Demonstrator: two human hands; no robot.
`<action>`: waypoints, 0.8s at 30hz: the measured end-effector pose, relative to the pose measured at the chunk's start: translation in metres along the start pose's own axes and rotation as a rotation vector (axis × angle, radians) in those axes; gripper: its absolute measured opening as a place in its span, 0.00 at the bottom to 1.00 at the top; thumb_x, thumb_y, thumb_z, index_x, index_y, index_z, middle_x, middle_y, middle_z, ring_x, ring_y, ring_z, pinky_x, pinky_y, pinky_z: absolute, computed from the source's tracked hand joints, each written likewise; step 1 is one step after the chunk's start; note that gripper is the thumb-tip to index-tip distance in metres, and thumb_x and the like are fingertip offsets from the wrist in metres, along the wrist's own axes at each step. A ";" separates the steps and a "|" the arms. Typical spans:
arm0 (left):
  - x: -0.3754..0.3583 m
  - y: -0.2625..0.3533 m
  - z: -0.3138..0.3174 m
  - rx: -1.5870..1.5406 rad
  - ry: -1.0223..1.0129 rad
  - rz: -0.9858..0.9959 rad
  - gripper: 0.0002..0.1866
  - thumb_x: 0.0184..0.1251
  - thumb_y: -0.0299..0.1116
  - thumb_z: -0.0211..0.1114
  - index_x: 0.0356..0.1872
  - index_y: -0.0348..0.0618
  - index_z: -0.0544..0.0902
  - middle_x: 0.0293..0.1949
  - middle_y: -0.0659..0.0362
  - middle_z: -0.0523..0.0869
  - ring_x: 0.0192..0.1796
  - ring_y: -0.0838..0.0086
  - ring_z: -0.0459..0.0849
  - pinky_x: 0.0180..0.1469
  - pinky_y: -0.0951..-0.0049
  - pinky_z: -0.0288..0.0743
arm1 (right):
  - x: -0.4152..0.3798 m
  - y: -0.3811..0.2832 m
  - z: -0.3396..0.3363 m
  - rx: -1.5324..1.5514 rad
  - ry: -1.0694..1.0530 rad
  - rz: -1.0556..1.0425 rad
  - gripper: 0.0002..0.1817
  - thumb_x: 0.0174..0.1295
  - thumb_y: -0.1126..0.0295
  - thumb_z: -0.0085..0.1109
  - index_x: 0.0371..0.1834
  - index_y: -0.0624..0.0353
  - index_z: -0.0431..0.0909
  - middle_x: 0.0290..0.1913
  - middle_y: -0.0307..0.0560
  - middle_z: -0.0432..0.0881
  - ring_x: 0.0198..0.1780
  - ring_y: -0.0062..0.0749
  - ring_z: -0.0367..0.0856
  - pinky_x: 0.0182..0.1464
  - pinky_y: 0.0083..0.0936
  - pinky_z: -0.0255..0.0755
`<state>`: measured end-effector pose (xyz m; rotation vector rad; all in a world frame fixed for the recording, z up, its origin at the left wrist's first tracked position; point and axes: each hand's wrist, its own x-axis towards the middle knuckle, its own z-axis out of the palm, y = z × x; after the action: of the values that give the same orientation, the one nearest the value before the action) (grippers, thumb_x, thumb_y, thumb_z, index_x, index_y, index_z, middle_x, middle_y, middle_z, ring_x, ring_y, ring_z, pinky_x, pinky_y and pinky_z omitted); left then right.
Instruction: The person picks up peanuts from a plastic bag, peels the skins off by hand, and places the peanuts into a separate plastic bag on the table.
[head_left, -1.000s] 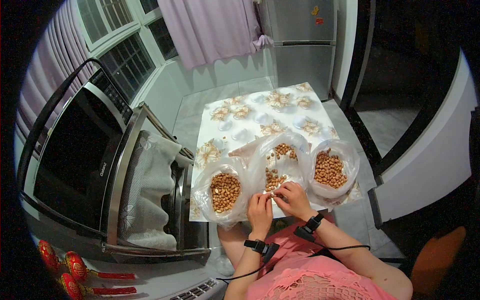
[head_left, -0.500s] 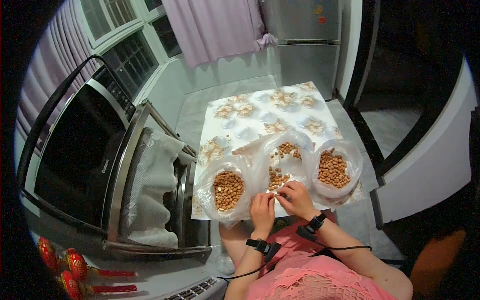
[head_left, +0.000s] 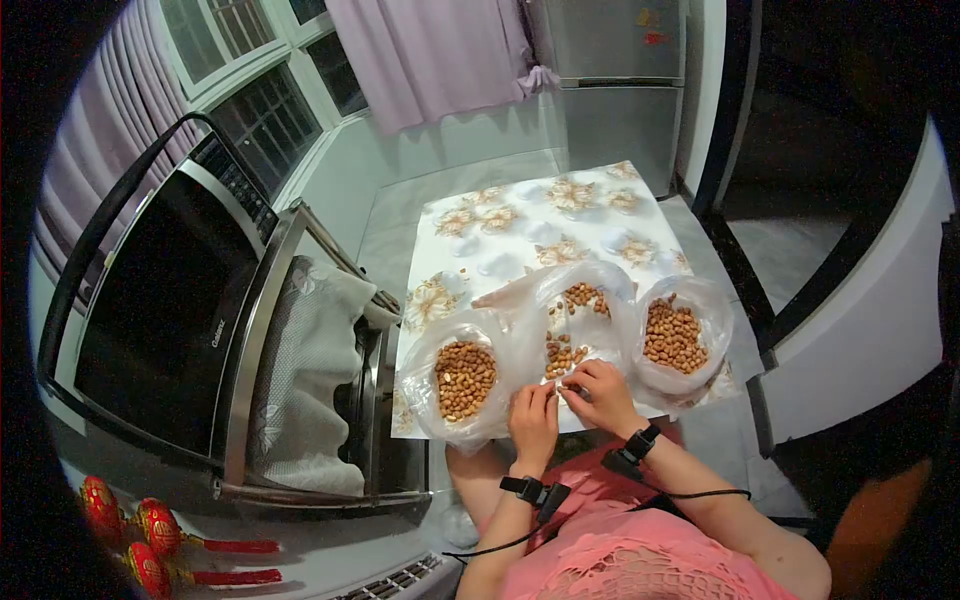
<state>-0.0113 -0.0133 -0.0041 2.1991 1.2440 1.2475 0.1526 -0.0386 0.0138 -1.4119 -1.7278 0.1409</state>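
Note:
My left hand (head_left: 533,422) and my right hand (head_left: 599,398) meet at the near edge of the middle plastic bag (head_left: 533,341). Their fingertips are pinched closed around a small peanut, mostly covered by the fingers. Inside that bag, loose peanuts (head_left: 563,356) lie in a near group, with another group farther back. To the left, a second clear bag (head_left: 415,375) holds a full heap of peanuts (head_left: 466,381). On the right, a third bag (head_left: 716,335) has its own heap of peanuts (head_left: 674,337).
The bags rest on a table with a flowered white cloth (head_left: 500,265). A microwave (head_left: 165,310) stands on a metal rack (head_left: 235,430) at the left. A fridge (head_left: 618,130) is behind the table. Cables run from the black wrist straps (head_left: 632,448).
The whole view has shifted slightly, moving the table and bags a little to the right in the picture. Both hands stay pinched together at the same spot by the middle bag.

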 end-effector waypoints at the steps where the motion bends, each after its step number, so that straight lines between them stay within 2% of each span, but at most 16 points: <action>1: 0.000 0.001 0.000 -0.001 0.000 0.001 0.11 0.65 0.25 0.68 0.48 0.41 0.86 0.42 0.53 0.83 0.44 0.56 0.84 0.47 0.59 0.78 | 0.000 0.000 0.000 0.009 -0.003 -0.006 0.09 0.58 0.66 0.72 0.38 0.54 0.85 0.38 0.44 0.82 0.42 0.44 0.81 0.47 0.39 0.73; 10: -0.001 0.002 0.000 -0.016 -0.020 -0.010 0.13 0.65 0.25 0.68 0.51 0.40 0.84 0.43 0.50 0.82 0.45 0.54 0.84 0.47 0.58 0.78 | -0.001 0.004 0.003 0.024 -0.001 -0.012 0.08 0.59 0.65 0.70 0.36 0.56 0.85 0.37 0.45 0.81 0.43 0.45 0.81 0.47 0.40 0.73; 15: 0.001 0.001 0.003 0.024 0.032 -0.023 0.10 0.66 0.27 0.67 0.46 0.36 0.82 0.46 0.46 0.80 0.47 0.51 0.83 0.48 0.55 0.77 | -0.001 0.003 0.002 0.027 0.026 -0.021 0.07 0.59 0.66 0.70 0.36 0.56 0.85 0.38 0.45 0.81 0.43 0.45 0.81 0.47 0.39 0.73; 22: 0.003 0.003 0.002 0.069 0.017 0.032 0.07 0.67 0.29 0.67 0.42 0.38 0.80 0.45 0.47 0.79 0.46 0.48 0.82 0.49 0.52 0.76 | -0.002 0.003 0.003 0.023 0.026 -0.013 0.08 0.58 0.65 0.69 0.35 0.55 0.85 0.36 0.45 0.82 0.42 0.44 0.82 0.47 0.40 0.74; 24: 0.000 0.001 0.003 0.036 -0.031 -0.033 0.06 0.67 0.29 0.66 0.41 0.39 0.80 0.44 0.48 0.79 0.46 0.47 0.81 0.48 0.51 0.75 | -0.003 0.006 0.004 0.021 0.035 -0.032 0.08 0.58 0.64 0.69 0.34 0.55 0.85 0.36 0.45 0.82 0.42 0.44 0.82 0.47 0.40 0.74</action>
<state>-0.0082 -0.0134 -0.0047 2.2049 1.2953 1.1825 0.1540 -0.0371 0.0067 -1.3632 -1.7145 0.1153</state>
